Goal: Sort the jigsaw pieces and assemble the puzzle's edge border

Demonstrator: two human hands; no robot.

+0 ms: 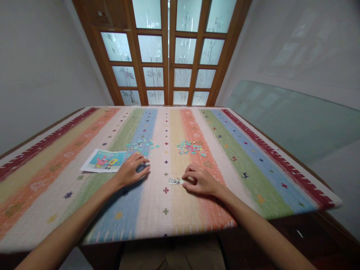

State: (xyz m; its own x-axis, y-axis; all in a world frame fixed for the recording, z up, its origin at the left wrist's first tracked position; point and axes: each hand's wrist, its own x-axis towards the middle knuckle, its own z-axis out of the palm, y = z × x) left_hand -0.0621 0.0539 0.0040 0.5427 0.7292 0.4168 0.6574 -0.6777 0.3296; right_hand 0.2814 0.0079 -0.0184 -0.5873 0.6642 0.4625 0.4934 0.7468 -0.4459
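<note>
My left hand (pixel 131 170) rests over the blue stripe of the cloth, fingers curved and thumb apart, with nothing visible between them. Beside its wrist lies a printed picture card (pixel 104 161) with cartoon figures on a turquoise ground. Loose jigsaw pieces (pixel 143 144) are scattered just beyond the fingers. My right hand (pixel 201 180) has its thumb and fingertips closed at the right end of a short strip of jigsaw pieces (pixel 175 181). The strip lies flat, pale with dark marks, and the fingers hide its end.
A denser heap of jigsaw pieces (pixel 190 147), turquoise and pink, sits beyond my right hand. A striped, patterned tablecloth (pixel 152 210) covers the table up to its near edge. Wooden doors with glass panes (pixel 168 75) stand behind, and a glass panel (pixel 281 116) leans on the right wall.
</note>
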